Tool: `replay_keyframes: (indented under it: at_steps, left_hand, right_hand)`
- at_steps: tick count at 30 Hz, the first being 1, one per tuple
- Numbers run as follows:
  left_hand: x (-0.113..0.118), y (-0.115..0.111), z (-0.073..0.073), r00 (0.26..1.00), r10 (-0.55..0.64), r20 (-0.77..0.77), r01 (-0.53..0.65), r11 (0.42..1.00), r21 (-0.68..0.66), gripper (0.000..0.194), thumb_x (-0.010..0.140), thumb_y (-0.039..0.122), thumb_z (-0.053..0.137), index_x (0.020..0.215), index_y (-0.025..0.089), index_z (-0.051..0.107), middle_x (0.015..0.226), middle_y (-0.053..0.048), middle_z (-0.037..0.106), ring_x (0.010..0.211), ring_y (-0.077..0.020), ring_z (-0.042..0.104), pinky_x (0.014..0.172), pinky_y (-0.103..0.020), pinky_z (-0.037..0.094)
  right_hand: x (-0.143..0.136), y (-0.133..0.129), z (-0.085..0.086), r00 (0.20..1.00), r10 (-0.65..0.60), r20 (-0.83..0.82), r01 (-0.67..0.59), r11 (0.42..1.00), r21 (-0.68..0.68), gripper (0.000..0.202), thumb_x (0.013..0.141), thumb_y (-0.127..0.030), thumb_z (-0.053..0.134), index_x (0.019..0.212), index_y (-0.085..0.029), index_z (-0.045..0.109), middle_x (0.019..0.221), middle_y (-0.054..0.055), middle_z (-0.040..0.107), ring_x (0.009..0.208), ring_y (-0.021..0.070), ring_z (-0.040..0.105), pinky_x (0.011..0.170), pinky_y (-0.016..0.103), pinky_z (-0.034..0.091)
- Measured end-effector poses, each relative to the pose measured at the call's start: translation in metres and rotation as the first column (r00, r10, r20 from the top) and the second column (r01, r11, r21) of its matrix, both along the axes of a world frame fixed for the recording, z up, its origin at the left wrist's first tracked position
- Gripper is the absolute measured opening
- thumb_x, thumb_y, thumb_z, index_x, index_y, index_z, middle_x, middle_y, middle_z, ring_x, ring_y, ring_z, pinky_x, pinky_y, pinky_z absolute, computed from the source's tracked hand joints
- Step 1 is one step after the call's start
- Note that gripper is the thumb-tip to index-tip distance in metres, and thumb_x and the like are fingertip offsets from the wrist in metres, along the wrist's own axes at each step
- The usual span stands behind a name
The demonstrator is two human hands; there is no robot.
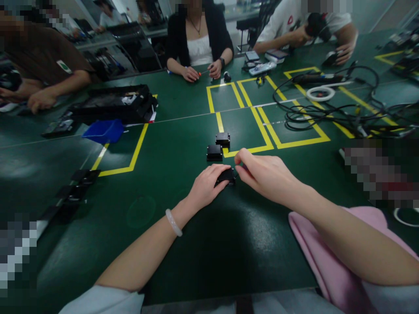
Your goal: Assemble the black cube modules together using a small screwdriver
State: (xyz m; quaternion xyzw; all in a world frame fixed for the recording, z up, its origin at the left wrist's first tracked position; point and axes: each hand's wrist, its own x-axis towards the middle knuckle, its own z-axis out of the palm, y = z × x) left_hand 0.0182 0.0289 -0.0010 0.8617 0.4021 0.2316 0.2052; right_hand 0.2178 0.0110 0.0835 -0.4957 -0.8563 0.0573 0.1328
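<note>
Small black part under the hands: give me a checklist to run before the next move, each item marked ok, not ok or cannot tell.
1. Left hand holding the small black part: ok.
2. Right hand at that part's right end: ok.
3. Right fingertips' hold on anything thin: cannot tell, too small and blurred.
4. Two other black parts apart from the held one: ok.
5. Black cables away from both hands: ok.
6. Pink cloth out from under the right forearm: not ok.

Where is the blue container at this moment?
In the head view, the blue container lies on the left of the green table, on the near side of the black tray.
</note>
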Motion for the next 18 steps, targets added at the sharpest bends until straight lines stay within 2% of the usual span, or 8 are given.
replay_keyframes:
  at_steps: [3,9,14,18]
  left_hand:
    - [0.0000,-0.0002,0.0001,1.000,0.000,0.003,0.000,1.000,0.002,0.036,0.090,0.024,0.051,0.126,0.022,0.048,0.124,-0.007,0.056,0.114,-0.0227,0.052,0.099,-0.042,0.045]
    - [0.0002,0.0003,0.0000,1.000,0.000,-0.014,0.000,1.000,-0.003,0.037,0.089,0.024,0.052,0.126,0.021,0.047,0.124,-0.007,0.055,0.115,-0.0221,0.051,0.100,-0.041,0.043]
    - [0.0001,0.0005,-0.0004,1.000,-0.003,-0.008,0.003,1.000,-0.012,0.036,0.090,0.025,0.050,0.125,0.021,0.048,0.124,-0.007,0.055,0.115,-0.0227,0.051,0.099,-0.042,0.043]
    - [0.0002,0.0003,-0.0002,1.000,0.000,-0.008,0.000,1.000,-0.010,0.036,0.090,0.025,0.050,0.126,0.021,0.047,0.125,-0.007,0.055,0.115,-0.0223,0.052,0.099,-0.041,0.043]
  right_hand:
    - [0.0004,0.0006,0.0005,0.999,0.004,0.032,-0.003,1.000,-0.010,0.024,0.096,-0.036,0.032,0.095,-0.019,0.050,0.075,0.001,0.065,0.064,0.0148,0.060,0.053,0.025,0.026]
    - [0.0001,0.0001,0.0004,1.000,-0.021,0.007,0.021,1.000,-0.015,0.020,0.094,-0.029,0.036,0.106,-0.018,0.047,0.076,0.000,0.066,0.062,0.0141,0.060,0.053,0.025,0.026]
    - [-0.0008,0.0010,-0.0014,1.000,-0.003,0.027,0.003,1.000,-0.003,0.024,0.096,-0.036,0.032,0.096,-0.019,0.050,0.074,0.001,0.066,0.061,0.0139,0.059,0.052,0.025,0.025]
    - [0.0001,0.0012,-0.0018,1.000,-0.007,0.002,0.007,1.000,0.004,0.020,0.094,-0.030,0.034,0.101,-0.019,0.048,0.075,0.000,0.066,0.060,0.0129,0.059,0.052,0.025,0.024]
